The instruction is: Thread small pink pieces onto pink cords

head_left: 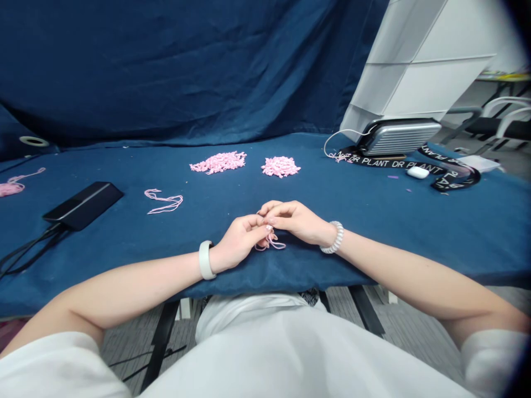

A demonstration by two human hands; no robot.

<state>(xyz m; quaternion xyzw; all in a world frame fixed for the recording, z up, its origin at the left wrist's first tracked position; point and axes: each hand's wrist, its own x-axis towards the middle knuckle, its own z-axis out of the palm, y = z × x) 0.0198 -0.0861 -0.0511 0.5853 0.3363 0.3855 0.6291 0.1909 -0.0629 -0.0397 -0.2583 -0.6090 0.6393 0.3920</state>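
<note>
A length of pink yarn (277, 244) hangs in a small loop beneath my fingers, close to the table's front edge. My left hand (238, 242) is closed on it, thumb pressed against the fingers. Touching it from the right, my right hand (297, 222) pinches with thumb and forefinger at the same spot; the bit of yarn between the fingertips is mostly hidden. Beyond the hands lie two heaps of small pink yarn pieces, a wider heap (219, 162) and a rounder heap (281, 166). Loose pink strands (166, 203) rest to the left.
At the left are a black box-shaped device (83, 205) with cables and a pink yarn bundle (11, 189). On the right stand a silver ribbed case (402, 138) with a white cord, a black lettered lanyard (398, 163) and a small white case (418, 173). Blue cloth (207, 210) covers the table.
</note>
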